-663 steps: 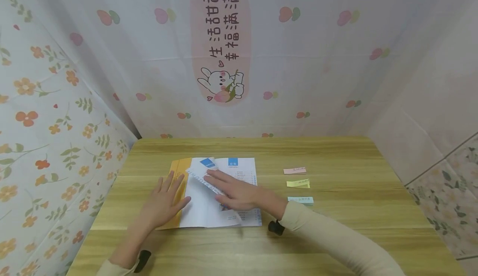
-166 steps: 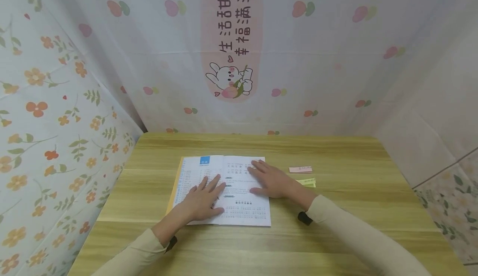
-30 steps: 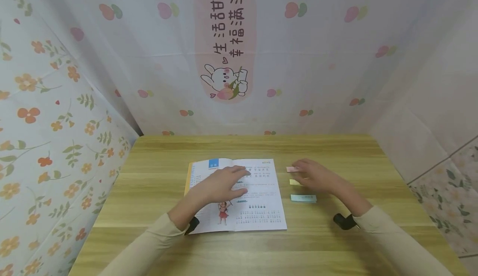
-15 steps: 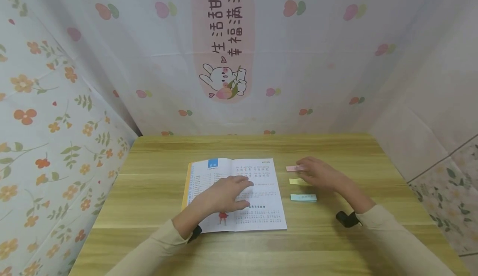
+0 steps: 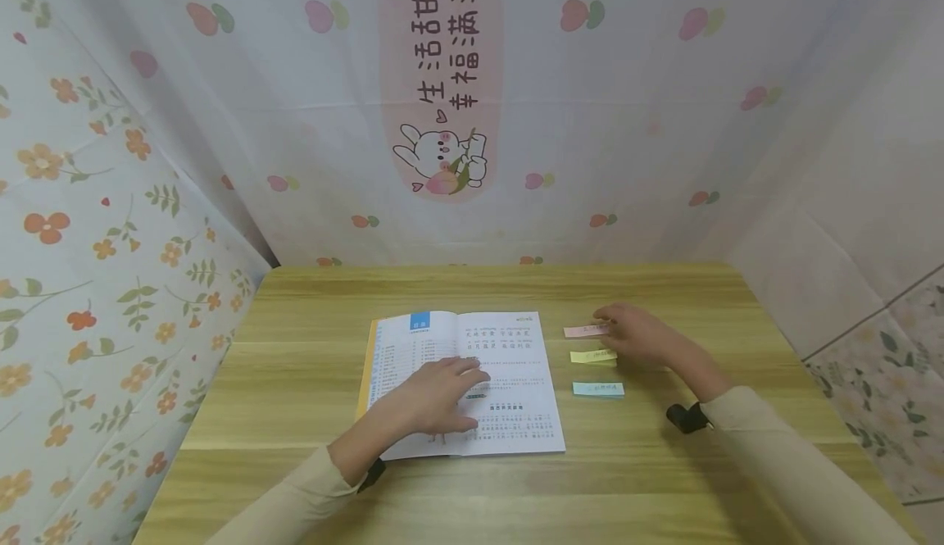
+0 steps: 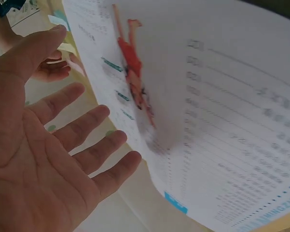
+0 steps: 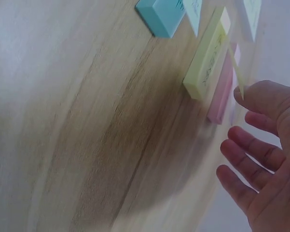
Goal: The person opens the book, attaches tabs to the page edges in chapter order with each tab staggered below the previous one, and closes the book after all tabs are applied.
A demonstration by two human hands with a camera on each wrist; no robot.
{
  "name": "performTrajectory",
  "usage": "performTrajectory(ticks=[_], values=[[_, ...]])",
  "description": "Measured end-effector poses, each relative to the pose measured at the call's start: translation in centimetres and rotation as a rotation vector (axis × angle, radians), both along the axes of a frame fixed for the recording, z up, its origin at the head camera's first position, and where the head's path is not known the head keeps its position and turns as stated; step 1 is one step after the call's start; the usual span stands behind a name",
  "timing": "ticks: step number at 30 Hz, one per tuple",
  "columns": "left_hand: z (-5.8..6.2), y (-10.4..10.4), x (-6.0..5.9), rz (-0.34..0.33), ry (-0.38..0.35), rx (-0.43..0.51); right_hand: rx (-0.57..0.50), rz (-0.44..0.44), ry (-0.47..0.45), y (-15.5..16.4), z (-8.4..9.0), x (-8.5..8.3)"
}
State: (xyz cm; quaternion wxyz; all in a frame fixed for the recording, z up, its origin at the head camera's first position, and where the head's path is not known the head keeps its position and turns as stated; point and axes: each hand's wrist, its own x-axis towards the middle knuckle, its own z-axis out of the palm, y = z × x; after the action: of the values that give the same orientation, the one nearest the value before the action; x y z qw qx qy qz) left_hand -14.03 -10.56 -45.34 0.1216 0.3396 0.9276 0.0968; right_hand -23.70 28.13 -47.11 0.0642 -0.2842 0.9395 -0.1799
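An open book (image 5: 509, 414) lies on the table, a contents page on its left and a story page on its right. My left hand (image 5: 435, 397) is over its middle, fingers spread and holding nothing; the left wrist view shows the palm (image 6: 53, 150) beside the pages. Right of the book lie a pink sticky-note pad (image 5: 583, 331), a yellow one (image 5: 588, 357) and a light blue one (image 5: 598, 388). My right hand (image 5: 642, 336) is at the right ends of the pink and yellow pads. In the right wrist view, its thumb (image 7: 265, 99) touches a lifted yellow sheet (image 7: 237, 70); the other fingers are loosely bent.
The wooden table (image 5: 664, 479) carries the book and pads. A white curtain (image 5: 627, 143) with printed fruit hangs behind it, and a floral cloth (image 5: 111, 283) hangs on the left. Raised sheets also show on the blue pad (image 7: 161, 17).
Pages were turned earlier, and the book lies farther right than before. Over the last second my right hand has drawn slightly right, uncovering more of the pads; my left hand has shifted slightly down.
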Motion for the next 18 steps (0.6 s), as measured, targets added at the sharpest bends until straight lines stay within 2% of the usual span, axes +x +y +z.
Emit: performTrajectory(ticks=[9, 18], values=[[-0.5, -1.5, 1.0, -0.014, 0.023, 0.042, 0.007, 0.014, -0.002, 0.2, -0.7, -0.9], [-0.8, -1.9, 1.0, -0.018, 0.046, 0.042, 0.009, 0.03, -0.029, 0.1, -1.1, -1.9]])
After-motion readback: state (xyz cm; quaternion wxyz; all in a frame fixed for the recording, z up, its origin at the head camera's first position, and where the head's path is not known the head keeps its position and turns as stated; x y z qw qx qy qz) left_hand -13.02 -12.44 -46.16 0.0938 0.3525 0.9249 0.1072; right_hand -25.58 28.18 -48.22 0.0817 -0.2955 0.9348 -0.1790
